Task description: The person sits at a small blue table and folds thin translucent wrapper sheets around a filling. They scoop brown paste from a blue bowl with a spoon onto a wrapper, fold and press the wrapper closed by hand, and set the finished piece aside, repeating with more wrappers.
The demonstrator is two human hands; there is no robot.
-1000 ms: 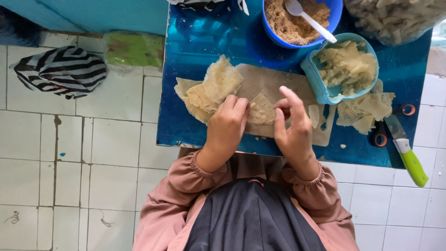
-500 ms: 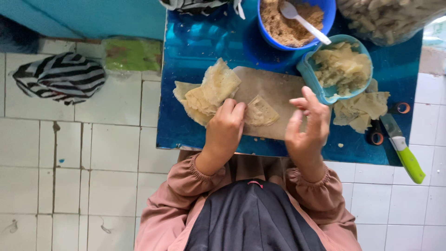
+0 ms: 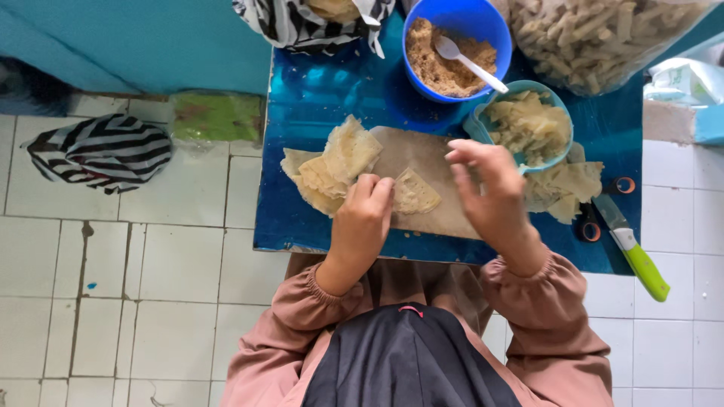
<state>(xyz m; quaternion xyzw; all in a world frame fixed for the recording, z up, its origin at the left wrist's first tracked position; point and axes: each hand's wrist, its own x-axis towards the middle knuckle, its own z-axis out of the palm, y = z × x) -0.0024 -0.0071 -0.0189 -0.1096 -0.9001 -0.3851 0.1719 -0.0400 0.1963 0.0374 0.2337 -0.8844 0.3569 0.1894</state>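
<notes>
My left hand [image 3: 364, 215] rests with curled fingers on a folded, triangular dough wrapper [image 3: 413, 193] lying on a brown cutting board [image 3: 430, 162]. My right hand [image 3: 489, 196] hovers open above the board's right end, fingers spread, holding nothing. A pile of flat pale wrappers [image 3: 332, 166] lies just left of my left hand. Beyond the right hand stand a light blue bowl [image 3: 528, 124] of pale wrapper pieces and a blue bowl [image 3: 451, 49] of brown crumbly filling with a white spoon [image 3: 467, 62].
All of this sits on a low blue table [image 3: 324, 90] over white floor tiles. A green-handled knife [image 3: 633, 245] and scissors [image 3: 592, 226] lie at the right, next to more wrappers [image 3: 573, 185]. A clear bag of fried sticks [image 3: 596, 34] and a striped bag [image 3: 102, 151] lie nearby.
My right hand has let go of the folded wrapper and lifted to the right toward the light blue bowl. The left hand stays on the wrapper.
</notes>
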